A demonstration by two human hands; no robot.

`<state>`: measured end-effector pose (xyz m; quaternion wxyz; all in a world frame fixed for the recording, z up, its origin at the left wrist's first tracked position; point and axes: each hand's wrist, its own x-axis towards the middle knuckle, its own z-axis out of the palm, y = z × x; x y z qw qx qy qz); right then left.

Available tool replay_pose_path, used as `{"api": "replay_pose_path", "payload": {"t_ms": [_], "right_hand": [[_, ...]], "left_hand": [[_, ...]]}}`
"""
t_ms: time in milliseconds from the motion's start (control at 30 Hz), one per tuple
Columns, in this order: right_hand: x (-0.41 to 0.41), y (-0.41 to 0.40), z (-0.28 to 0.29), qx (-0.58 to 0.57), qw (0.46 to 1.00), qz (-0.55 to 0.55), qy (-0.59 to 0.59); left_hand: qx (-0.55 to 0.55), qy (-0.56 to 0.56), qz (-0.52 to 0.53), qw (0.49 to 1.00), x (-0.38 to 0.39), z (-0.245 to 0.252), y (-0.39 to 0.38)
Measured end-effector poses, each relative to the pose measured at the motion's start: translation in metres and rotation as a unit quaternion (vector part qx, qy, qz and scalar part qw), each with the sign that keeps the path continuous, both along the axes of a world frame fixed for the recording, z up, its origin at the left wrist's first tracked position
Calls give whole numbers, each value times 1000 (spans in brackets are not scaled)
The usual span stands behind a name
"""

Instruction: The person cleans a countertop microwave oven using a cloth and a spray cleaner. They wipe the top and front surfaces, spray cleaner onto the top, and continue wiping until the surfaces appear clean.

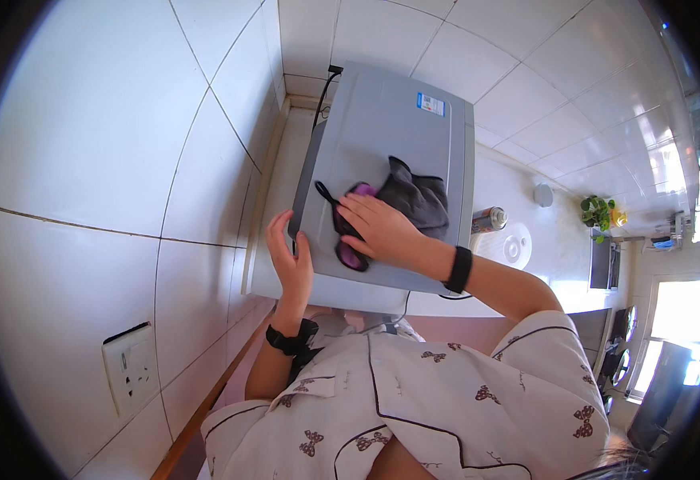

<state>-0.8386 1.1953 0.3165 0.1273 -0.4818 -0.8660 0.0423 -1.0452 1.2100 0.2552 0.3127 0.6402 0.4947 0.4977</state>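
A dark grey cloth (pixel 417 198) with a purple underside and a black hanging loop lies bunched on the grey top of a boxy appliance (pixel 386 126), possibly a microwave oven. My right hand (pixel 380 231) presses down on the cloth, fingers stretched over its left part. Purple folds show on both sides of the fingers. At the appliance's left front corner, my left hand (pixel 290 252) rests against the edge with its thumb and fingers apart, holding nothing. Both wrists wear black bands.
White tiled walls (pixel 86 120) rise on the left and behind. A black cable (pixel 324 96) runs behind the appliance. To the right on the white counter (pixel 494 162) are a spray can (pixel 489 220), a white plastic lid (pixel 521 237) and a potted plant (pixel 595 212). A wall socket (pixel 131 372) is lower left.
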Motion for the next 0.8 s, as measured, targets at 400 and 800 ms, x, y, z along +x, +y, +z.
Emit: {"api": "replay_pose_path", "payload": {"t_ms": [400, 800], "right_hand": [[34, 25, 5, -22, 994, 55, 87], [33, 10, 24, -126, 989, 48, 59]], "left_hand": [[15, 0, 8, 1000, 2, -3, 2], [13, -6, 19, 1000, 4, -1, 1]]}}
